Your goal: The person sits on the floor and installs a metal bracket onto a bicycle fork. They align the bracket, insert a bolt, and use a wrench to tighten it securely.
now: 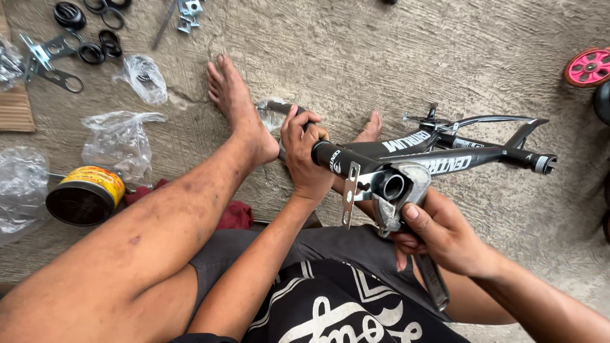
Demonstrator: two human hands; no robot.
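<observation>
Frame [438, 159] axis runs left-right; left hand [305, 152] fingers clamp its tube, right hand [438, 238] fingers grip wrench [432, 279] below the shell.

At centre frame, the left hand [304, 149] wraps around a tube of a black bicycle frame [445, 159]. Lower right, the right hand [441, 235] grips a grey tool [406, 209] set at the frame's open shell. At left, a yellow open tin [86, 195] sits on the concrete floor [356, 57] among clear plastic bags [121, 143]; black rings [95, 47] lie upper left.
</observation>
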